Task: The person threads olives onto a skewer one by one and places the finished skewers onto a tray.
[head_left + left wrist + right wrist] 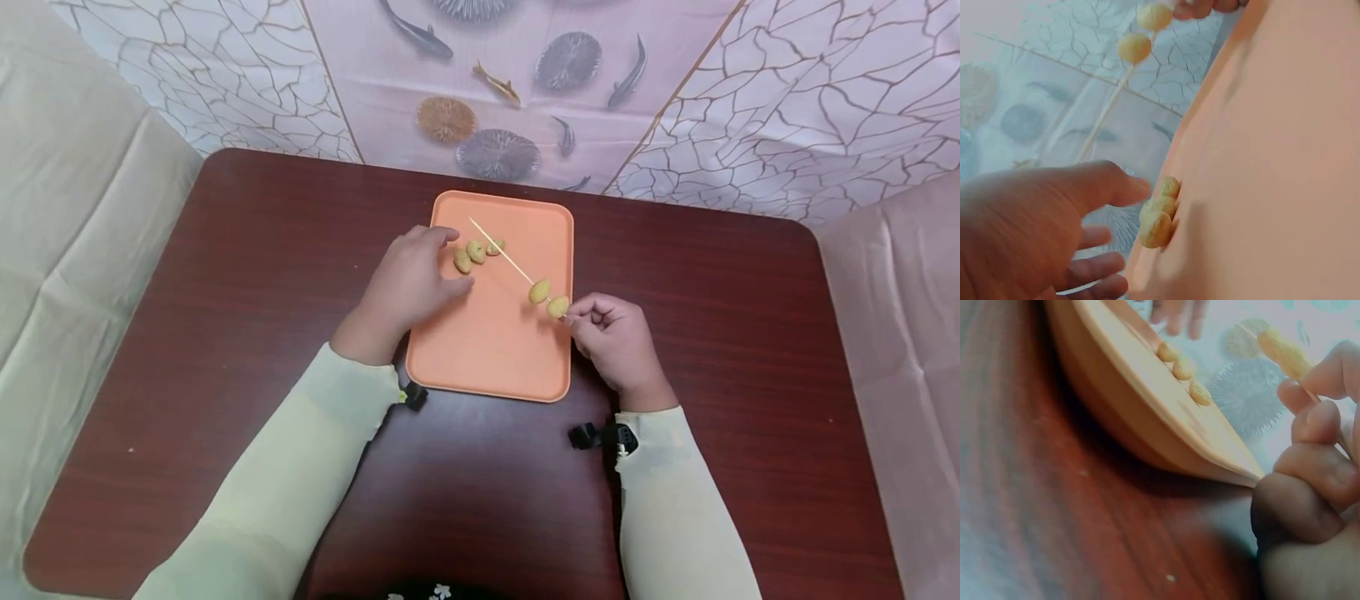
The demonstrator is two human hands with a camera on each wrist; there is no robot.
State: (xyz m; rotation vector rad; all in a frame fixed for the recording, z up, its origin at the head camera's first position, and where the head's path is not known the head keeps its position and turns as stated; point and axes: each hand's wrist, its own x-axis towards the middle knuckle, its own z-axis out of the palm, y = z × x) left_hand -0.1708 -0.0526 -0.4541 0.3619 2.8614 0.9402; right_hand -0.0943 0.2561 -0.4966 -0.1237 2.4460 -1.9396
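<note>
My right hand (617, 337) pinches one end of a thin wooden skewer (498, 248) over the right side of an orange tray (487, 367). Two yellowish, rounded food pieces (539, 292) are threaded on it close to my fingers; the skewer's bare end points up and left. In the right wrist view, the fingers (1316, 465) curl round the stick. My left hand (405, 279) reaches over the tray's left edge, thumb and fingers spread apart with nothing between them. Just beyond them three loose yellowish pieces (476, 252) lie in a row on the tray.
The tray rests on a dark reddish-brown table (285, 267) near its far edge. A patterned cloth (495, 83) hangs behind the table, and pale fabric (67, 250) stands at the sides. Black wrist devices (600, 436) sit on both wrists.
</note>
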